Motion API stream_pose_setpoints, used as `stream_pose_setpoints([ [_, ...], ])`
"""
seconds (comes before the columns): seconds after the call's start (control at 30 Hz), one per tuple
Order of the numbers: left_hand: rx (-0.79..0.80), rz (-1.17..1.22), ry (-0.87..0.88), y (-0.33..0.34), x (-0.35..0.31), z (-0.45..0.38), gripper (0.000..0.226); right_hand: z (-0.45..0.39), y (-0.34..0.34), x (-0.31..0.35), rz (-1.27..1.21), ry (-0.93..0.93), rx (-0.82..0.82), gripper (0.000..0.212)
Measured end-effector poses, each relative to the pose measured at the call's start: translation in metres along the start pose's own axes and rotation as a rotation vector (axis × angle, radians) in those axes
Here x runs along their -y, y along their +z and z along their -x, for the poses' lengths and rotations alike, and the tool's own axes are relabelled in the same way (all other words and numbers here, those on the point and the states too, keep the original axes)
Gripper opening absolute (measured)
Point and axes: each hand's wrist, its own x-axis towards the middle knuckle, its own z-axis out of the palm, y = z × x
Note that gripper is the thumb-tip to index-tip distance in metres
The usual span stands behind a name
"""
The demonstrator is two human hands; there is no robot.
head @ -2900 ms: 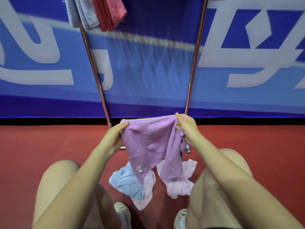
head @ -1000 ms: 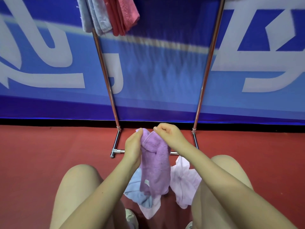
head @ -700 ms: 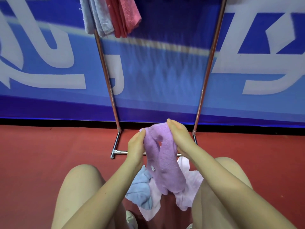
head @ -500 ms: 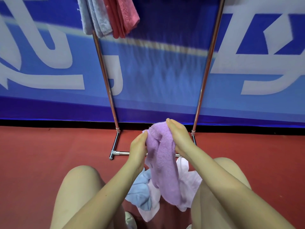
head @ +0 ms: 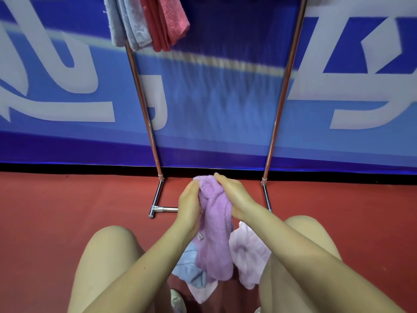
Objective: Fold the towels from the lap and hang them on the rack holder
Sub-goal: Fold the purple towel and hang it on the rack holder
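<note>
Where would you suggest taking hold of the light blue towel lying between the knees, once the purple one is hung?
Probably the light blue towel is best pinched at its bunched left part, reaching down from above on the left-knee side. Its right part lies behind the purple towel, and pale pink cloth crowds the right.

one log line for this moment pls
left hand + right hand: grip purple towel | folded narrow, above lap | rack: grey, red towels hung

Purple towel [head: 215,231]: fluffy terry cloth, looking matt. Rack [head: 279,105]: polished metal tubing, shining glossily. Floor [head: 67,211]: smooth red surface, showing matt. Banner [head: 214,109]: sleek printed sheet, gleaming faintly.
</note>
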Motion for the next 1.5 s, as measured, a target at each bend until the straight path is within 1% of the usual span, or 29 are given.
stream_pose_setpoints([
  [0.07, -0.009, 0.016, 0.039, 0.0, -0.001, 0.0, 0.024, 0.002, 0.003, 0.001, -0.035, 0.002, 0.048, 0.042],
  [0.1, -0.01, 0.019, 0.048, 0.0, -0.002, 0.001, 0.023, 0.002, 0.002, 0.001, -0.049, -0.007, 0.074, 0.045],
  [0.13, -0.017, 0.019, 0.052, -0.001, -0.002, 0.0, 0.022, 0.001, 0.002, -0.001, -0.041, -0.035, 0.091, 0.041],
  [0.17, -0.021, 0.014, 0.05, -0.001, -0.002, -0.001, 0.022, 0.001, 0.001, -0.002, -0.016, -0.066, 0.092, 0.031],
  [0.2, -0.019, 0.003, 0.048, -0.001, -0.002, -0.001, 0.024, 0.002, 0.002, -0.002, 0.027, -0.094, 0.076, 0.02],
  [0.23, -0.022, -0.009, 0.043, -0.001, -0.001, 0.0, 0.026, 0.004, 0.003, -0.002, 0.072, -0.126, 0.057, 0.015],
  [0.33, -0.035, -0.025, 0.017, 0.001, 0.003, 0.001, 0.034, 0.003, 0.004, -0.004, 0.122, -0.197, 0.021, 0.018],
  [0.43, -0.056, -0.015, 0.014, 0.003, 0.006, 0.002, 0.024, 0.001, 0.005, -0.004, 0.105, -0.233, -0.009, 0.014],
  [0.53, -0.037, 0.054, -0.027, 0.003, 0.007, -0.001, 0.023, 0.001, 0.004, -0.004, 0.028, -0.218, 0.069, 0.022],
  [0.6, -0.046, 0.085, -0.052, 0.004, 0.007, -0.003, 0.026, 0.001, 0.006, -0.006, -0.008, -0.203, 0.109, 0.022],
  [0.7, -0.03, 0.133, -0.083, 0.007, 0.006, -0.001, 0.034, 0.001, 0.008, -0.008, -0.086, -0.198, 0.093, 0.012],
  [0.77, -0.028, 0.144, -0.093, 0.009, 0.004, 0.001, 0.036, 0.001, 0.007, -0.006, -0.181, -0.192, 0.079, 0.016],
  [0.87, -0.049, 0.117, -0.034, 0.011, 0.003, 0.003, 0.027, 0.001, 0.004, -0.001, -0.246, -0.189, 0.09, 0.019],
  [0.93, -0.033, 0.091, 0.022, 0.011, 0.004, 0.004, 0.022, 0.0, 0.004, -0.001, -0.268, -0.172, 0.104, 0.023],
  [1.03, -0.03, 0.091, 0.048, 0.011, 0.006, 0.004, 0.024, 0.002, 0.005, 0.001, -0.34, -0.097, 0.148, 0.031],
  [1.17, 0.021, 0.049, 0.068, 0.011, 0.004, 0.006, 0.022, 0.004, 0.002, 0.004, -0.431, -0.022, 0.17, 0.031],
  [1.3, 0.041, -0.015, 0.093, 0.014, 0.003, 0.01, 0.02, 0.004, -0.002, 0.005, -0.434, -0.017, 0.17, 0.026],
  [1.43, 0.017, -0.095, 0.114, 0.015, 0.005, 0.014, 0.021, 0.0, -0.006, 0.001, -0.38, -0.07, 0.197, 0.022],
  [1.5, -0.011, -0.11, 0.12, 0.015, 0.005, 0.014, 0.022, -0.001, -0.008, -0.001, -0.338, -0.094, 0.214, 0.028],
])
